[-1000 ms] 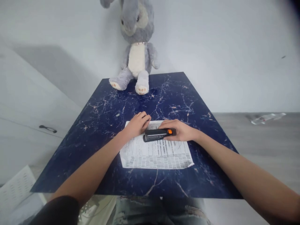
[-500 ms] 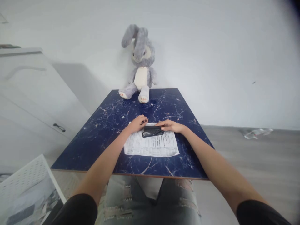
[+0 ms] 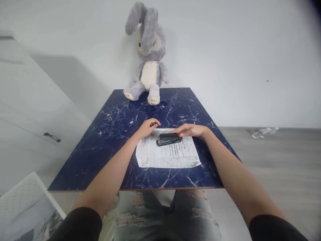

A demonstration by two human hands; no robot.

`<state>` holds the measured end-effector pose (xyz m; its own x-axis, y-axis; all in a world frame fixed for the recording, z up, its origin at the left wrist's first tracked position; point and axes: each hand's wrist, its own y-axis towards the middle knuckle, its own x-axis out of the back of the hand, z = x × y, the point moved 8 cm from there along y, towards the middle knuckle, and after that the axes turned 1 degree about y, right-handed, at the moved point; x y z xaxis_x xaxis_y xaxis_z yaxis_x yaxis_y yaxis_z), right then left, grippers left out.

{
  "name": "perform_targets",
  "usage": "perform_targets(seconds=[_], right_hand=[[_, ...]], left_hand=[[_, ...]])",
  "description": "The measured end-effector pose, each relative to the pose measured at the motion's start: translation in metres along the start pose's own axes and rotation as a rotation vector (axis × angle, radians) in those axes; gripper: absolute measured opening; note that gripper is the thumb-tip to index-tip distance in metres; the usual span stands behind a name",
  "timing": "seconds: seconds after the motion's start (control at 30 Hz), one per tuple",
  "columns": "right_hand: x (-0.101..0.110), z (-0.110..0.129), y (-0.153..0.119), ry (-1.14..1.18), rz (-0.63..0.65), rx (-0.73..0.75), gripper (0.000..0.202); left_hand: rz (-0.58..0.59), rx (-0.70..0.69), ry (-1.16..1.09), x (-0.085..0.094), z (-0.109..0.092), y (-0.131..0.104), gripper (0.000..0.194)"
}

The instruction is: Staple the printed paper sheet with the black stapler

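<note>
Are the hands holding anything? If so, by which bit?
The right hand is at the orange-marked end of the black stapler; whether it grips or just touches cannot be told. The left hand shows nothing held.

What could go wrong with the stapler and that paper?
Fingers might get pinched: the right hand is at the orange end of the stapler, and the left hand is close by, near the other end. The paper could also slide or crease if the stapler gets dragged, since the stapler is on top of it.
</note>
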<state>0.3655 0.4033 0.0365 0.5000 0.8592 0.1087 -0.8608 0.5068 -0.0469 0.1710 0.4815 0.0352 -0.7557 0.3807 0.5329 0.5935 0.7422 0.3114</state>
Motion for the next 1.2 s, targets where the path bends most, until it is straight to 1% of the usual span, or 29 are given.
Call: perform_targets(seconds=[0.17,0.27,0.4,0.43,0.5,0.57,0.63,0.67,0.73,0.77,0.8,0.83,0.87,0.9,0.93,1.0,1.03,1.07,1.1,1.13,1.2], right_hand=[[0.002,0.003,0.0,-0.076,0.024,-0.068,0.049],[0.001,0.006,-0.003,-0.133,0.011,-0.081,0.044],[-0.004,0.015,-0.005,-0.176,-0.023,-0.025,0.044],[-0.007,0.017,-0.004,-0.211,-0.031,0.006,0.047],[-0.013,0.02,0.001,-0.356,-0.058,0.07,0.054],[-0.017,0.021,0.008,-0.533,-0.142,0.105,0.058],[-0.02,0.02,0.015,-0.617,-0.234,0.105,0.051],[-0.021,0.02,0.017,-0.613,-0.265,0.102,0.047],[-0.02,0.021,0.017,-0.577,-0.331,0.11,0.043],[-0.017,0.023,0.015,-0.572,-0.391,0.126,0.044],[-0.011,0.028,0.012,-0.582,-0.478,0.155,0.044],[-0.005,0.033,0.006,-0.609,-0.583,0.203,0.043],[0.0,0.039,0.0,-0.655,-0.683,0.263,0.042],[0.002,0.045,-0.005,-0.722,-0.756,0.329,0.041],[0.002,0.049,-0.008,-0.81,-0.797,0.386,0.041],[-0.003,0.052,-0.007,-1.03,-0.809,0.431,0.044],[-0.005,0.051,-0.004,-1.144,-0.797,0.415,0.046],[-0.007,0.049,-0.001,-1.246,-0.784,0.384,0.049],[-0.009,0.047,0.002,-1.33,-0.777,0.353,0.051],[-0.01,0.047,0.004,-1.395,-0.771,0.328,0.053],[-0.013,0.047,0.008,-1.475,-0.762,0.313,0.053]], left_hand=[[-0.041,0.066,-0.19,0.002,0.008,0.001,0.021],[-0.036,0.082,-0.242,0.002,0.01,0.002,0.02],[-0.053,0.1,-0.269,0.003,0.011,0.003,0.021],[-0.057,0.101,-0.275,0.003,0.011,0.003,0.021],[-0.063,0.099,-0.277,0.003,0.009,0.003,0.02],[-0.07,0.088,-0.272,0.003,0.006,0.002,0.02],[-0.106,0.062,-0.277,0.006,0.001,0.001,0.019],[-0.147,0.044,-0.288,0.01,-0.002,0.0,0.019],[-0.282,0.006,-0.362,0.021,-0.008,-0.003,0.018],[-0.356,-0.007,-0.435,0.027,-0.009,-0.005,0.019],[-0.411,-0.01,-0.531,0.031,-0.009,-0.006,0.02],[-0.433,0.002,-0.642,0.031,-0.008,-0.006,0.022],[-0.416,0.036,-0.752,0.028,-0.006,-0.005,0.026],[-0.361,0.092,-0.849,0.021,-0.003,-0.003,0.031],[-0.281,0.164,-0.921,0.011,0.0,-0.001,0.039],[-0.098,0.307,-0.996,-0.01,0.004,-0.001,0.059],[-0.021,0.353,-1.004,-0.019,0.005,-0.001,0.068],[0.036,0.376,-0.998,-0.024,0.006,-0.002,0.072],[0.068,0.381,-0.984,-0.027,0.006,-0.002,0.072],[0.077,0.378,-0.968,-0.028,0.007,-0.003,0.068],[0.037,0.361,-0.948,-0.024,0.01,-0.002,0.051]])
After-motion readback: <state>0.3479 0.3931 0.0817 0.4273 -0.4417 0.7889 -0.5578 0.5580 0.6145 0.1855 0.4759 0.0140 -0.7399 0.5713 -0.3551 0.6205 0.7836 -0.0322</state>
